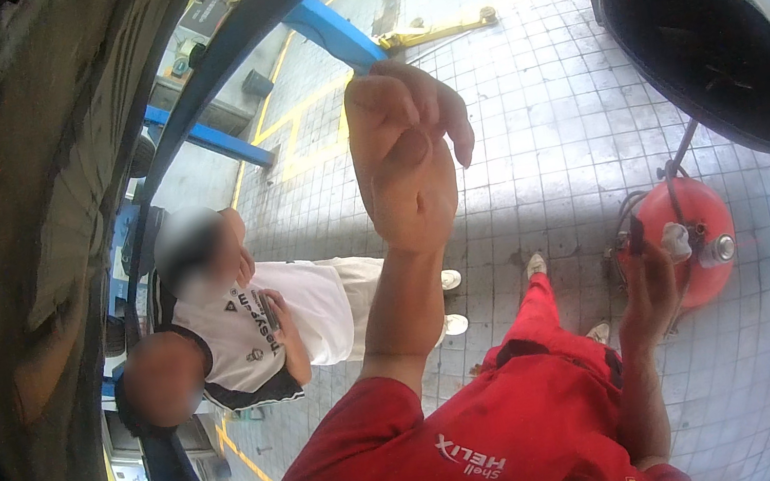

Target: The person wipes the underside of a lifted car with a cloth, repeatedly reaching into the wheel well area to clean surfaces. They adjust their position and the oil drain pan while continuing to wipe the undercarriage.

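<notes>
My left hand (409, 123) is raised in the middle of the view, its fingers loosely curled and partly apart, with nothing seen in it. Lower and to the right, my right hand (649, 284) is held up in front of a red round tank (702, 211). A small dark shape (637, 234) shows at its fingertips; whether it is a held thing or a shaded finger is unclear. Above the tank, a wide black drain pan (706, 59) stands on a thin pole. A white crumpled cloth or paper (675, 242) and a metal cup-like part (722, 248) are on the tank.
A dark, curved vehicle surface (45, 236) fills the left side. Beside it stands a person in a white and black shirt (292, 312), with another person's head (164, 378) close by. Blue lift posts and arms (333, 30) and a yellow lift arm (437, 30) stand beyond, on a tiled floor (522, 110).
</notes>
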